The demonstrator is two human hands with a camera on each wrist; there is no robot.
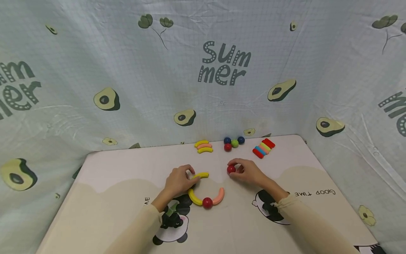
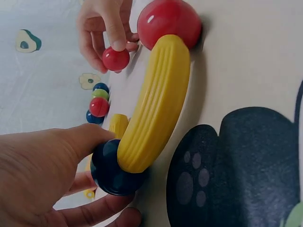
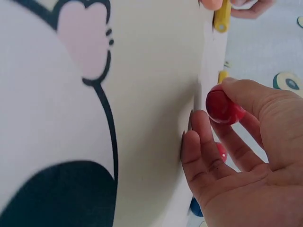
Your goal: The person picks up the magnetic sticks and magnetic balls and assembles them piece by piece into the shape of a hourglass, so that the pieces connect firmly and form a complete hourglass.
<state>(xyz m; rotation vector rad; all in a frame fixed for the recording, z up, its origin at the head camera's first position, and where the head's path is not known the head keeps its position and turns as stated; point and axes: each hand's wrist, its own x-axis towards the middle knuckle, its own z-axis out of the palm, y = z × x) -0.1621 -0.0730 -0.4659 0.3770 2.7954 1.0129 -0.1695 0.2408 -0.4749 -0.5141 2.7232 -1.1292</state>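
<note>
My left hand (image 1: 178, 181) holds a dark blue ball (image 2: 108, 175) between thumb and fingers; in the head view the hand hides that ball. A ridged yellow curved stick (image 2: 158, 101) runs from the blue ball to a red ball (image 1: 207, 203) on the table. On that red ball's other side is a pink curved stick (image 1: 219, 196), its far end free. Another yellow curved stick (image 1: 201, 175) extends from beside my left fingers. Together the pieces make a partly open ring. To the right, my right hand (image 1: 248, 171) pinches a second red ball (image 3: 222, 106), apart from the ring.
Along the back lie yellow and pink curved sticks (image 1: 204, 145), a cluster of blue, green and red balls (image 1: 234, 143), and a row of short coloured sticks (image 1: 264, 148). A printed cloth (image 1: 142, 77) hangs behind the table (image 1: 111, 218).
</note>
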